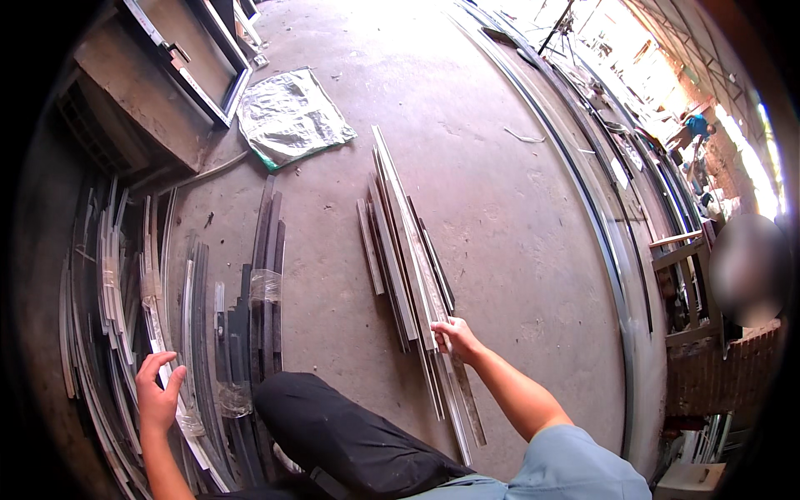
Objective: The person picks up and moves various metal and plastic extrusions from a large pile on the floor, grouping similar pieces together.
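Note:
My right hand (458, 340) is closed around a long pale metal profile (414, 250) lying lengthwise on top of a loose pile of profiles (388, 242) on the floor in front of me. The pile mixes silvery, brown and dark lengths. At the lower left, my left hand (158, 390) has its thumb and fingers apart and nothing in them. It hovers above or rests beside a bundle of pale strips (150, 287) bound with clear wrap; whether it touches them I cannot tell.
Dark wrapped profiles (265, 250) lie between my hands, beside my bent knee (292, 408). A silvery sack (292, 117) lies ahead, with a framed panel (187, 58) leaning at the far left. Long rails (575, 167) run along the right, and a person in blue (698, 125) is far off.

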`<act>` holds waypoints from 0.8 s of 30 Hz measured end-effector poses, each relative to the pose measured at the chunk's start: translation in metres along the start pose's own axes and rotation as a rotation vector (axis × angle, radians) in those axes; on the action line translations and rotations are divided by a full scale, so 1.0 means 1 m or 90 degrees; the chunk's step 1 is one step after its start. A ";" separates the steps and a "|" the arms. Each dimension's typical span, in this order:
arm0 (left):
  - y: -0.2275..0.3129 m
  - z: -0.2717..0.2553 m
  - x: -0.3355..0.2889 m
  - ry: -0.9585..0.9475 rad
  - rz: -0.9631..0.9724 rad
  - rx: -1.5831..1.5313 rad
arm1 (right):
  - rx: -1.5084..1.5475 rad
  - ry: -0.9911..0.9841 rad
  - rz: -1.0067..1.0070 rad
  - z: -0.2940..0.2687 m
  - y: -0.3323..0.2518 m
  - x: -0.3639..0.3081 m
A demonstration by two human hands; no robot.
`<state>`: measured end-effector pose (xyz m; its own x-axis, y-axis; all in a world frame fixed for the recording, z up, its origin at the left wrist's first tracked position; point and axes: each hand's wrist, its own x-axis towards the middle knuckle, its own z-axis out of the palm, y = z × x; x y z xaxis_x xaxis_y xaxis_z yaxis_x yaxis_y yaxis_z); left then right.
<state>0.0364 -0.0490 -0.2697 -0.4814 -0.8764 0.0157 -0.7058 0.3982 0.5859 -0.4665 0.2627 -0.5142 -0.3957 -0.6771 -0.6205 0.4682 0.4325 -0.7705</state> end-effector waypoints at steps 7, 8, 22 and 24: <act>-0.003 -0.006 -0.004 0.007 0.014 -0.001 | -0.402 0.236 -0.126 -0.025 0.041 0.010; -0.002 -0.005 -0.003 0.006 0.017 -0.003 | -0.435 0.270 -0.161 -0.033 0.052 0.012; 0.003 -0.014 -0.010 -0.012 -0.019 -0.034 | -0.736 0.331 -0.043 -0.021 0.080 -0.003; 0.005 -0.014 -0.012 -0.018 -0.021 -0.040 | -0.755 0.341 -0.047 -0.023 0.084 -0.008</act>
<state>0.0457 -0.0407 -0.2558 -0.4734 -0.8805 -0.0265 -0.6883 0.3509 0.6349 -0.4420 0.3179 -0.5767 -0.7830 -0.5207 -0.3404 -0.4376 0.8499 -0.2934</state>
